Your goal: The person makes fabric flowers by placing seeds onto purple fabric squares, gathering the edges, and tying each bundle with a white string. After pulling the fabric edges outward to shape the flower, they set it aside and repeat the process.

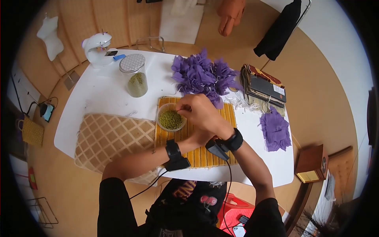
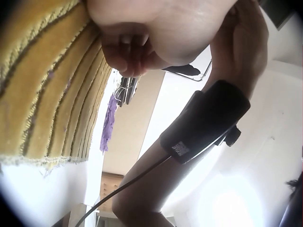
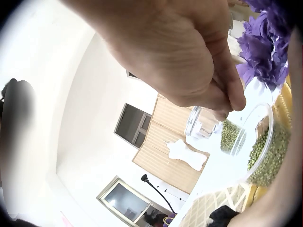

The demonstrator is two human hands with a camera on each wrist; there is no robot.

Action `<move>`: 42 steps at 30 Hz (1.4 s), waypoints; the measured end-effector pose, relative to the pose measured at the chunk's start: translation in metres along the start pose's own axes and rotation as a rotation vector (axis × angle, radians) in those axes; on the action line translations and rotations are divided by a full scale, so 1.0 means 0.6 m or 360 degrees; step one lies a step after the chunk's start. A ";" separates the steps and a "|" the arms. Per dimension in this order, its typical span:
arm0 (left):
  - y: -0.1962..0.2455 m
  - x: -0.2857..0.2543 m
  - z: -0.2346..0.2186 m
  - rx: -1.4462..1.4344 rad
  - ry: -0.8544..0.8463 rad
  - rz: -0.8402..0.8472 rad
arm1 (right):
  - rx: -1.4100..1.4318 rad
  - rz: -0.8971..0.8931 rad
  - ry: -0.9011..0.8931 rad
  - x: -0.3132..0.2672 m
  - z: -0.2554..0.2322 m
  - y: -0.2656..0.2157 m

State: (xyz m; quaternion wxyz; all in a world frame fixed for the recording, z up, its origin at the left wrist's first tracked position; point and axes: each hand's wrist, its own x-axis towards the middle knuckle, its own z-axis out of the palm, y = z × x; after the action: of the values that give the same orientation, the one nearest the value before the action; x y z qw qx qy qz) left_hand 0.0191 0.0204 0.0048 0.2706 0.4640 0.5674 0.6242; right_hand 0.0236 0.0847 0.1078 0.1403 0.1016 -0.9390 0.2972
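Observation:
My right hand (image 1: 201, 112) is at the right rim of a clear round bowl (image 1: 159, 123) of green mung beans (image 1: 171, 119). Its thumb and forefinger tips press together, as the right wrist view also shows, with nothing visible between them. Crossing beneath the right wrist, my left hand (image 2: 156, 28) is low over the striped yellow mat (image 1: 216, 158); the head view mostly hides it. Its fingers (image 2: 124, 59) curl toward the palm, and I cannot tell whether they hold anything. A lidded clear jar (image 1: 137, 89), partly filled with mung beans, stands behind the bowl.
Ruffled purple fabric (image 1: 197, 73) lies behind my hands, and a second purple piece (image 1: 275, 129) at the right. Fabric sample books (image 1: 262, 85) stand at the back right. A white sewing machine (image 1: 94, 49) is at the back left; a lattice-patterned mat (image 1: 114, 138) covers the left front.

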 end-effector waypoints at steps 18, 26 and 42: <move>0.005 -0.002 -0.002 -0.0787 -0.0216 -0.0565 | 0.0692 -0.0112 -0.1388 -0.159 -0.041 -0.065; 0.025 -0.002 -0.003 -0.0659 -0.0199 -0.0697 | 0.1179 -0.0873 -0.1236 -0.352 0.143 -0.086; 0.044 0.003 0.003 -0.0511 -0.0073 -0.0791 | 0.2115 -0.0988 -0.1499 -0.464 0.319 -0.132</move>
State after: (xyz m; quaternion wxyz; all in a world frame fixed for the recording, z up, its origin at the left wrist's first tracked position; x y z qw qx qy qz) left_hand 0.0250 0.0175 0.0306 0.4979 0.2762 0.5513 0.6098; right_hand 0.2679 -0.0612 -0.0908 -0.2763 0.5261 -0.4612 0.6589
